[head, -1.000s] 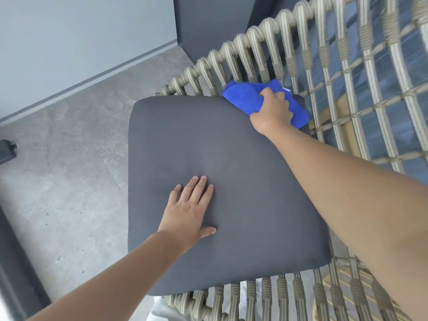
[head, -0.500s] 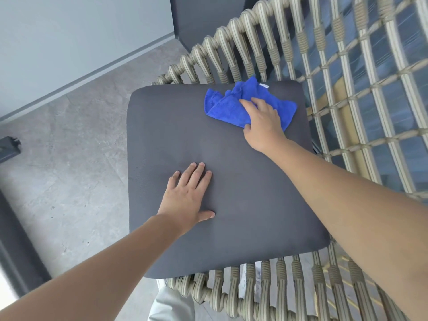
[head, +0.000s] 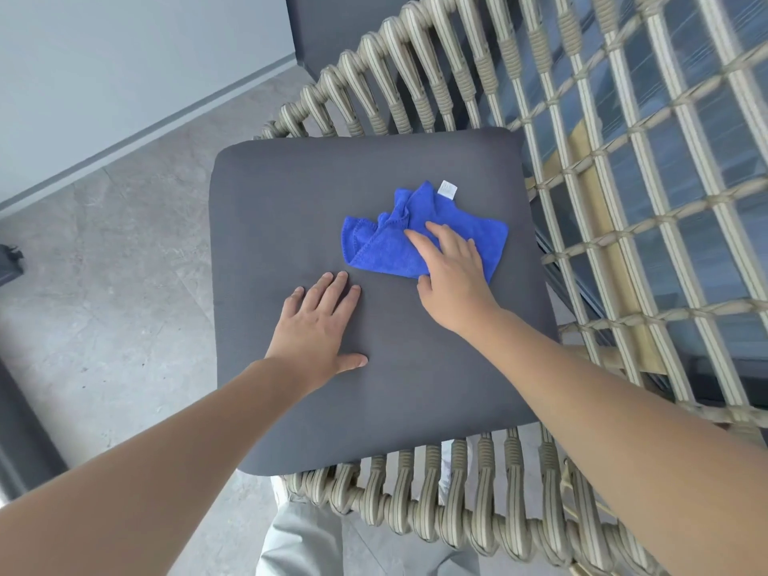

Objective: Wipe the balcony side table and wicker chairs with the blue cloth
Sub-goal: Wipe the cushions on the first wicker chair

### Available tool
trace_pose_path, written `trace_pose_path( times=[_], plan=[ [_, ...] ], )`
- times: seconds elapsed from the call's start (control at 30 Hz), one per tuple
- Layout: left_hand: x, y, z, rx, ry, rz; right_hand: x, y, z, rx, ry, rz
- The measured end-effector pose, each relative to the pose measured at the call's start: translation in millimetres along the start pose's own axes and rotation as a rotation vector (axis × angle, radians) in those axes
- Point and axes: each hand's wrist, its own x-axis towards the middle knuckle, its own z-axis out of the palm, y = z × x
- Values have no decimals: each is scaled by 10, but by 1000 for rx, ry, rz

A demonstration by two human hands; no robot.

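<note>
Both your hands lie flat on the grey seat cushion point(head: 291, 209) of the wicker chair point(head: 615, 226): your right hand point(head: 451, 272) presses the crumpled blue cloth point(head: 374, 247) with straight fingers, your left hand point(head: 318, 322) rests beside it, fingers spread.

A home balcony: a beige woven wicker chair point(head: 478, 89) with a dark grey square seat cushion point(head: 291, 201) stands on a grey stone-tile floor point(head: 104, 264), beside a pale grey wall point(head: 104, 56), with glass behind the chair's weave.
</note>
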Motion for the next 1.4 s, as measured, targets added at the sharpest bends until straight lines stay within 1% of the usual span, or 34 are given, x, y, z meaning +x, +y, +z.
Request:
trace_pose_path(
  times=[0.17,0.27,0.5,0.7,0.8,0.87,1.03,1.1,1.2,1.33,1.4],
  plan=[
    [-10,11,6,-21,11,-3,-398,-11,96,9,-44,-8],
    [-3,27,16,-8,-9,-10,-654,18,137,8,-31,-40],
    [-40,79,-52,4,-77,-18,-1180,37,177,-70,-77,-80],
    [-351,147,-2,41,-156,44,-1652,-51,194,-162,-86,-63],
    [-581,152,120,92,-174,84,-1863,-123,250,-136,-115,-4],
    [-683,156,193,99,-171,95,-1937,-208,295,-101,-125,77],
    [-780,123,271,61,-143,96,-1810,-475,375,-72,-150,285],
    [-782,100,297,38,-102,101,-1798,-474,373,-49,-158,316],
    [-783,68,322,-17,-33,107,-1808,-518,354,51,-115,350],
    [-798,5,398,-150,117,74,-1634,-913,414,257,-69,488],
    [-817,-25,403,-195,164,33,-1548,-1153,491,330,-34,518]
  ],
)
